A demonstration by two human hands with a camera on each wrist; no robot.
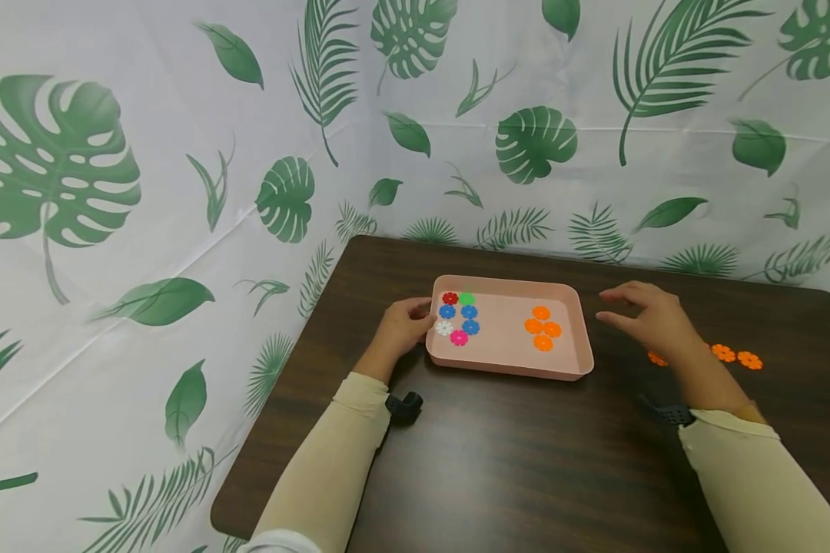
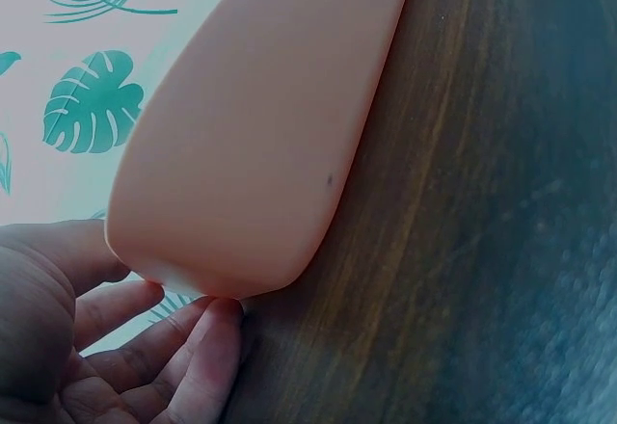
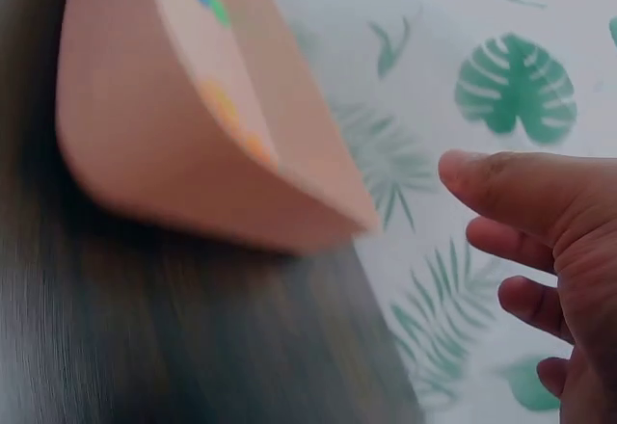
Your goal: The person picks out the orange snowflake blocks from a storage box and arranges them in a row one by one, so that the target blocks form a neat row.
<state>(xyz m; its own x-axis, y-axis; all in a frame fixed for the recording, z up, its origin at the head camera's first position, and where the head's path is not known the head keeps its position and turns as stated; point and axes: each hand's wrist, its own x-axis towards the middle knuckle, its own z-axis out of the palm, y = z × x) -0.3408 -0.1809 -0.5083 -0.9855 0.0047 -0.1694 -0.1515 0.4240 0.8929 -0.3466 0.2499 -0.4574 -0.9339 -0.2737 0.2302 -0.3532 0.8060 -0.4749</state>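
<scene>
A shallow pink tray (image 1: 505,365) lies on the table. My left hand (image 1: 403,330) grips its left end, thumb at the rim and fingertips against the outer wall (image 2: 241,154). Flower-shaped plastic discs lie flat in the tray: at the left a red disc (image 1: 450,298), a green disc (image 1: 466,299), three blue ones (image 1: 469,312), a white disc (image 1: 444,328) and a pink disc (image 1: 459,338). Several orange discs (image 1: 542,343) cluster at the tray's right. Just right of the tray, my right hand (image 1: 646,315) hovers with thumb and fingers apart, holding nothing.
More orange discs (image 1: 723,353) lie in a row on the dark wooden table (image 1: 498,453), partly hidden by my right forearm. A white leaf-print cloth (image 1: 456,92) hangs behind the table and along its left side.
</scene>
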